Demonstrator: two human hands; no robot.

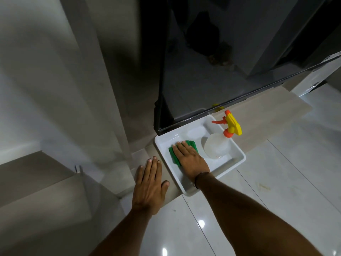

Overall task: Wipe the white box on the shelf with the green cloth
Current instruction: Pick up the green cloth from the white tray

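Glossy pale floor tiles (276, 182) meet a dark cabinet (212, 71).

folded green cloth (191, 145) inside shallow white box (238, 159)

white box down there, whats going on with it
A person is wiping inside the white box with a green cloth, pressed flat under the right hand. The left hand rests palm down on the ledge beside the box. A spray bottle lies in the box's other end.
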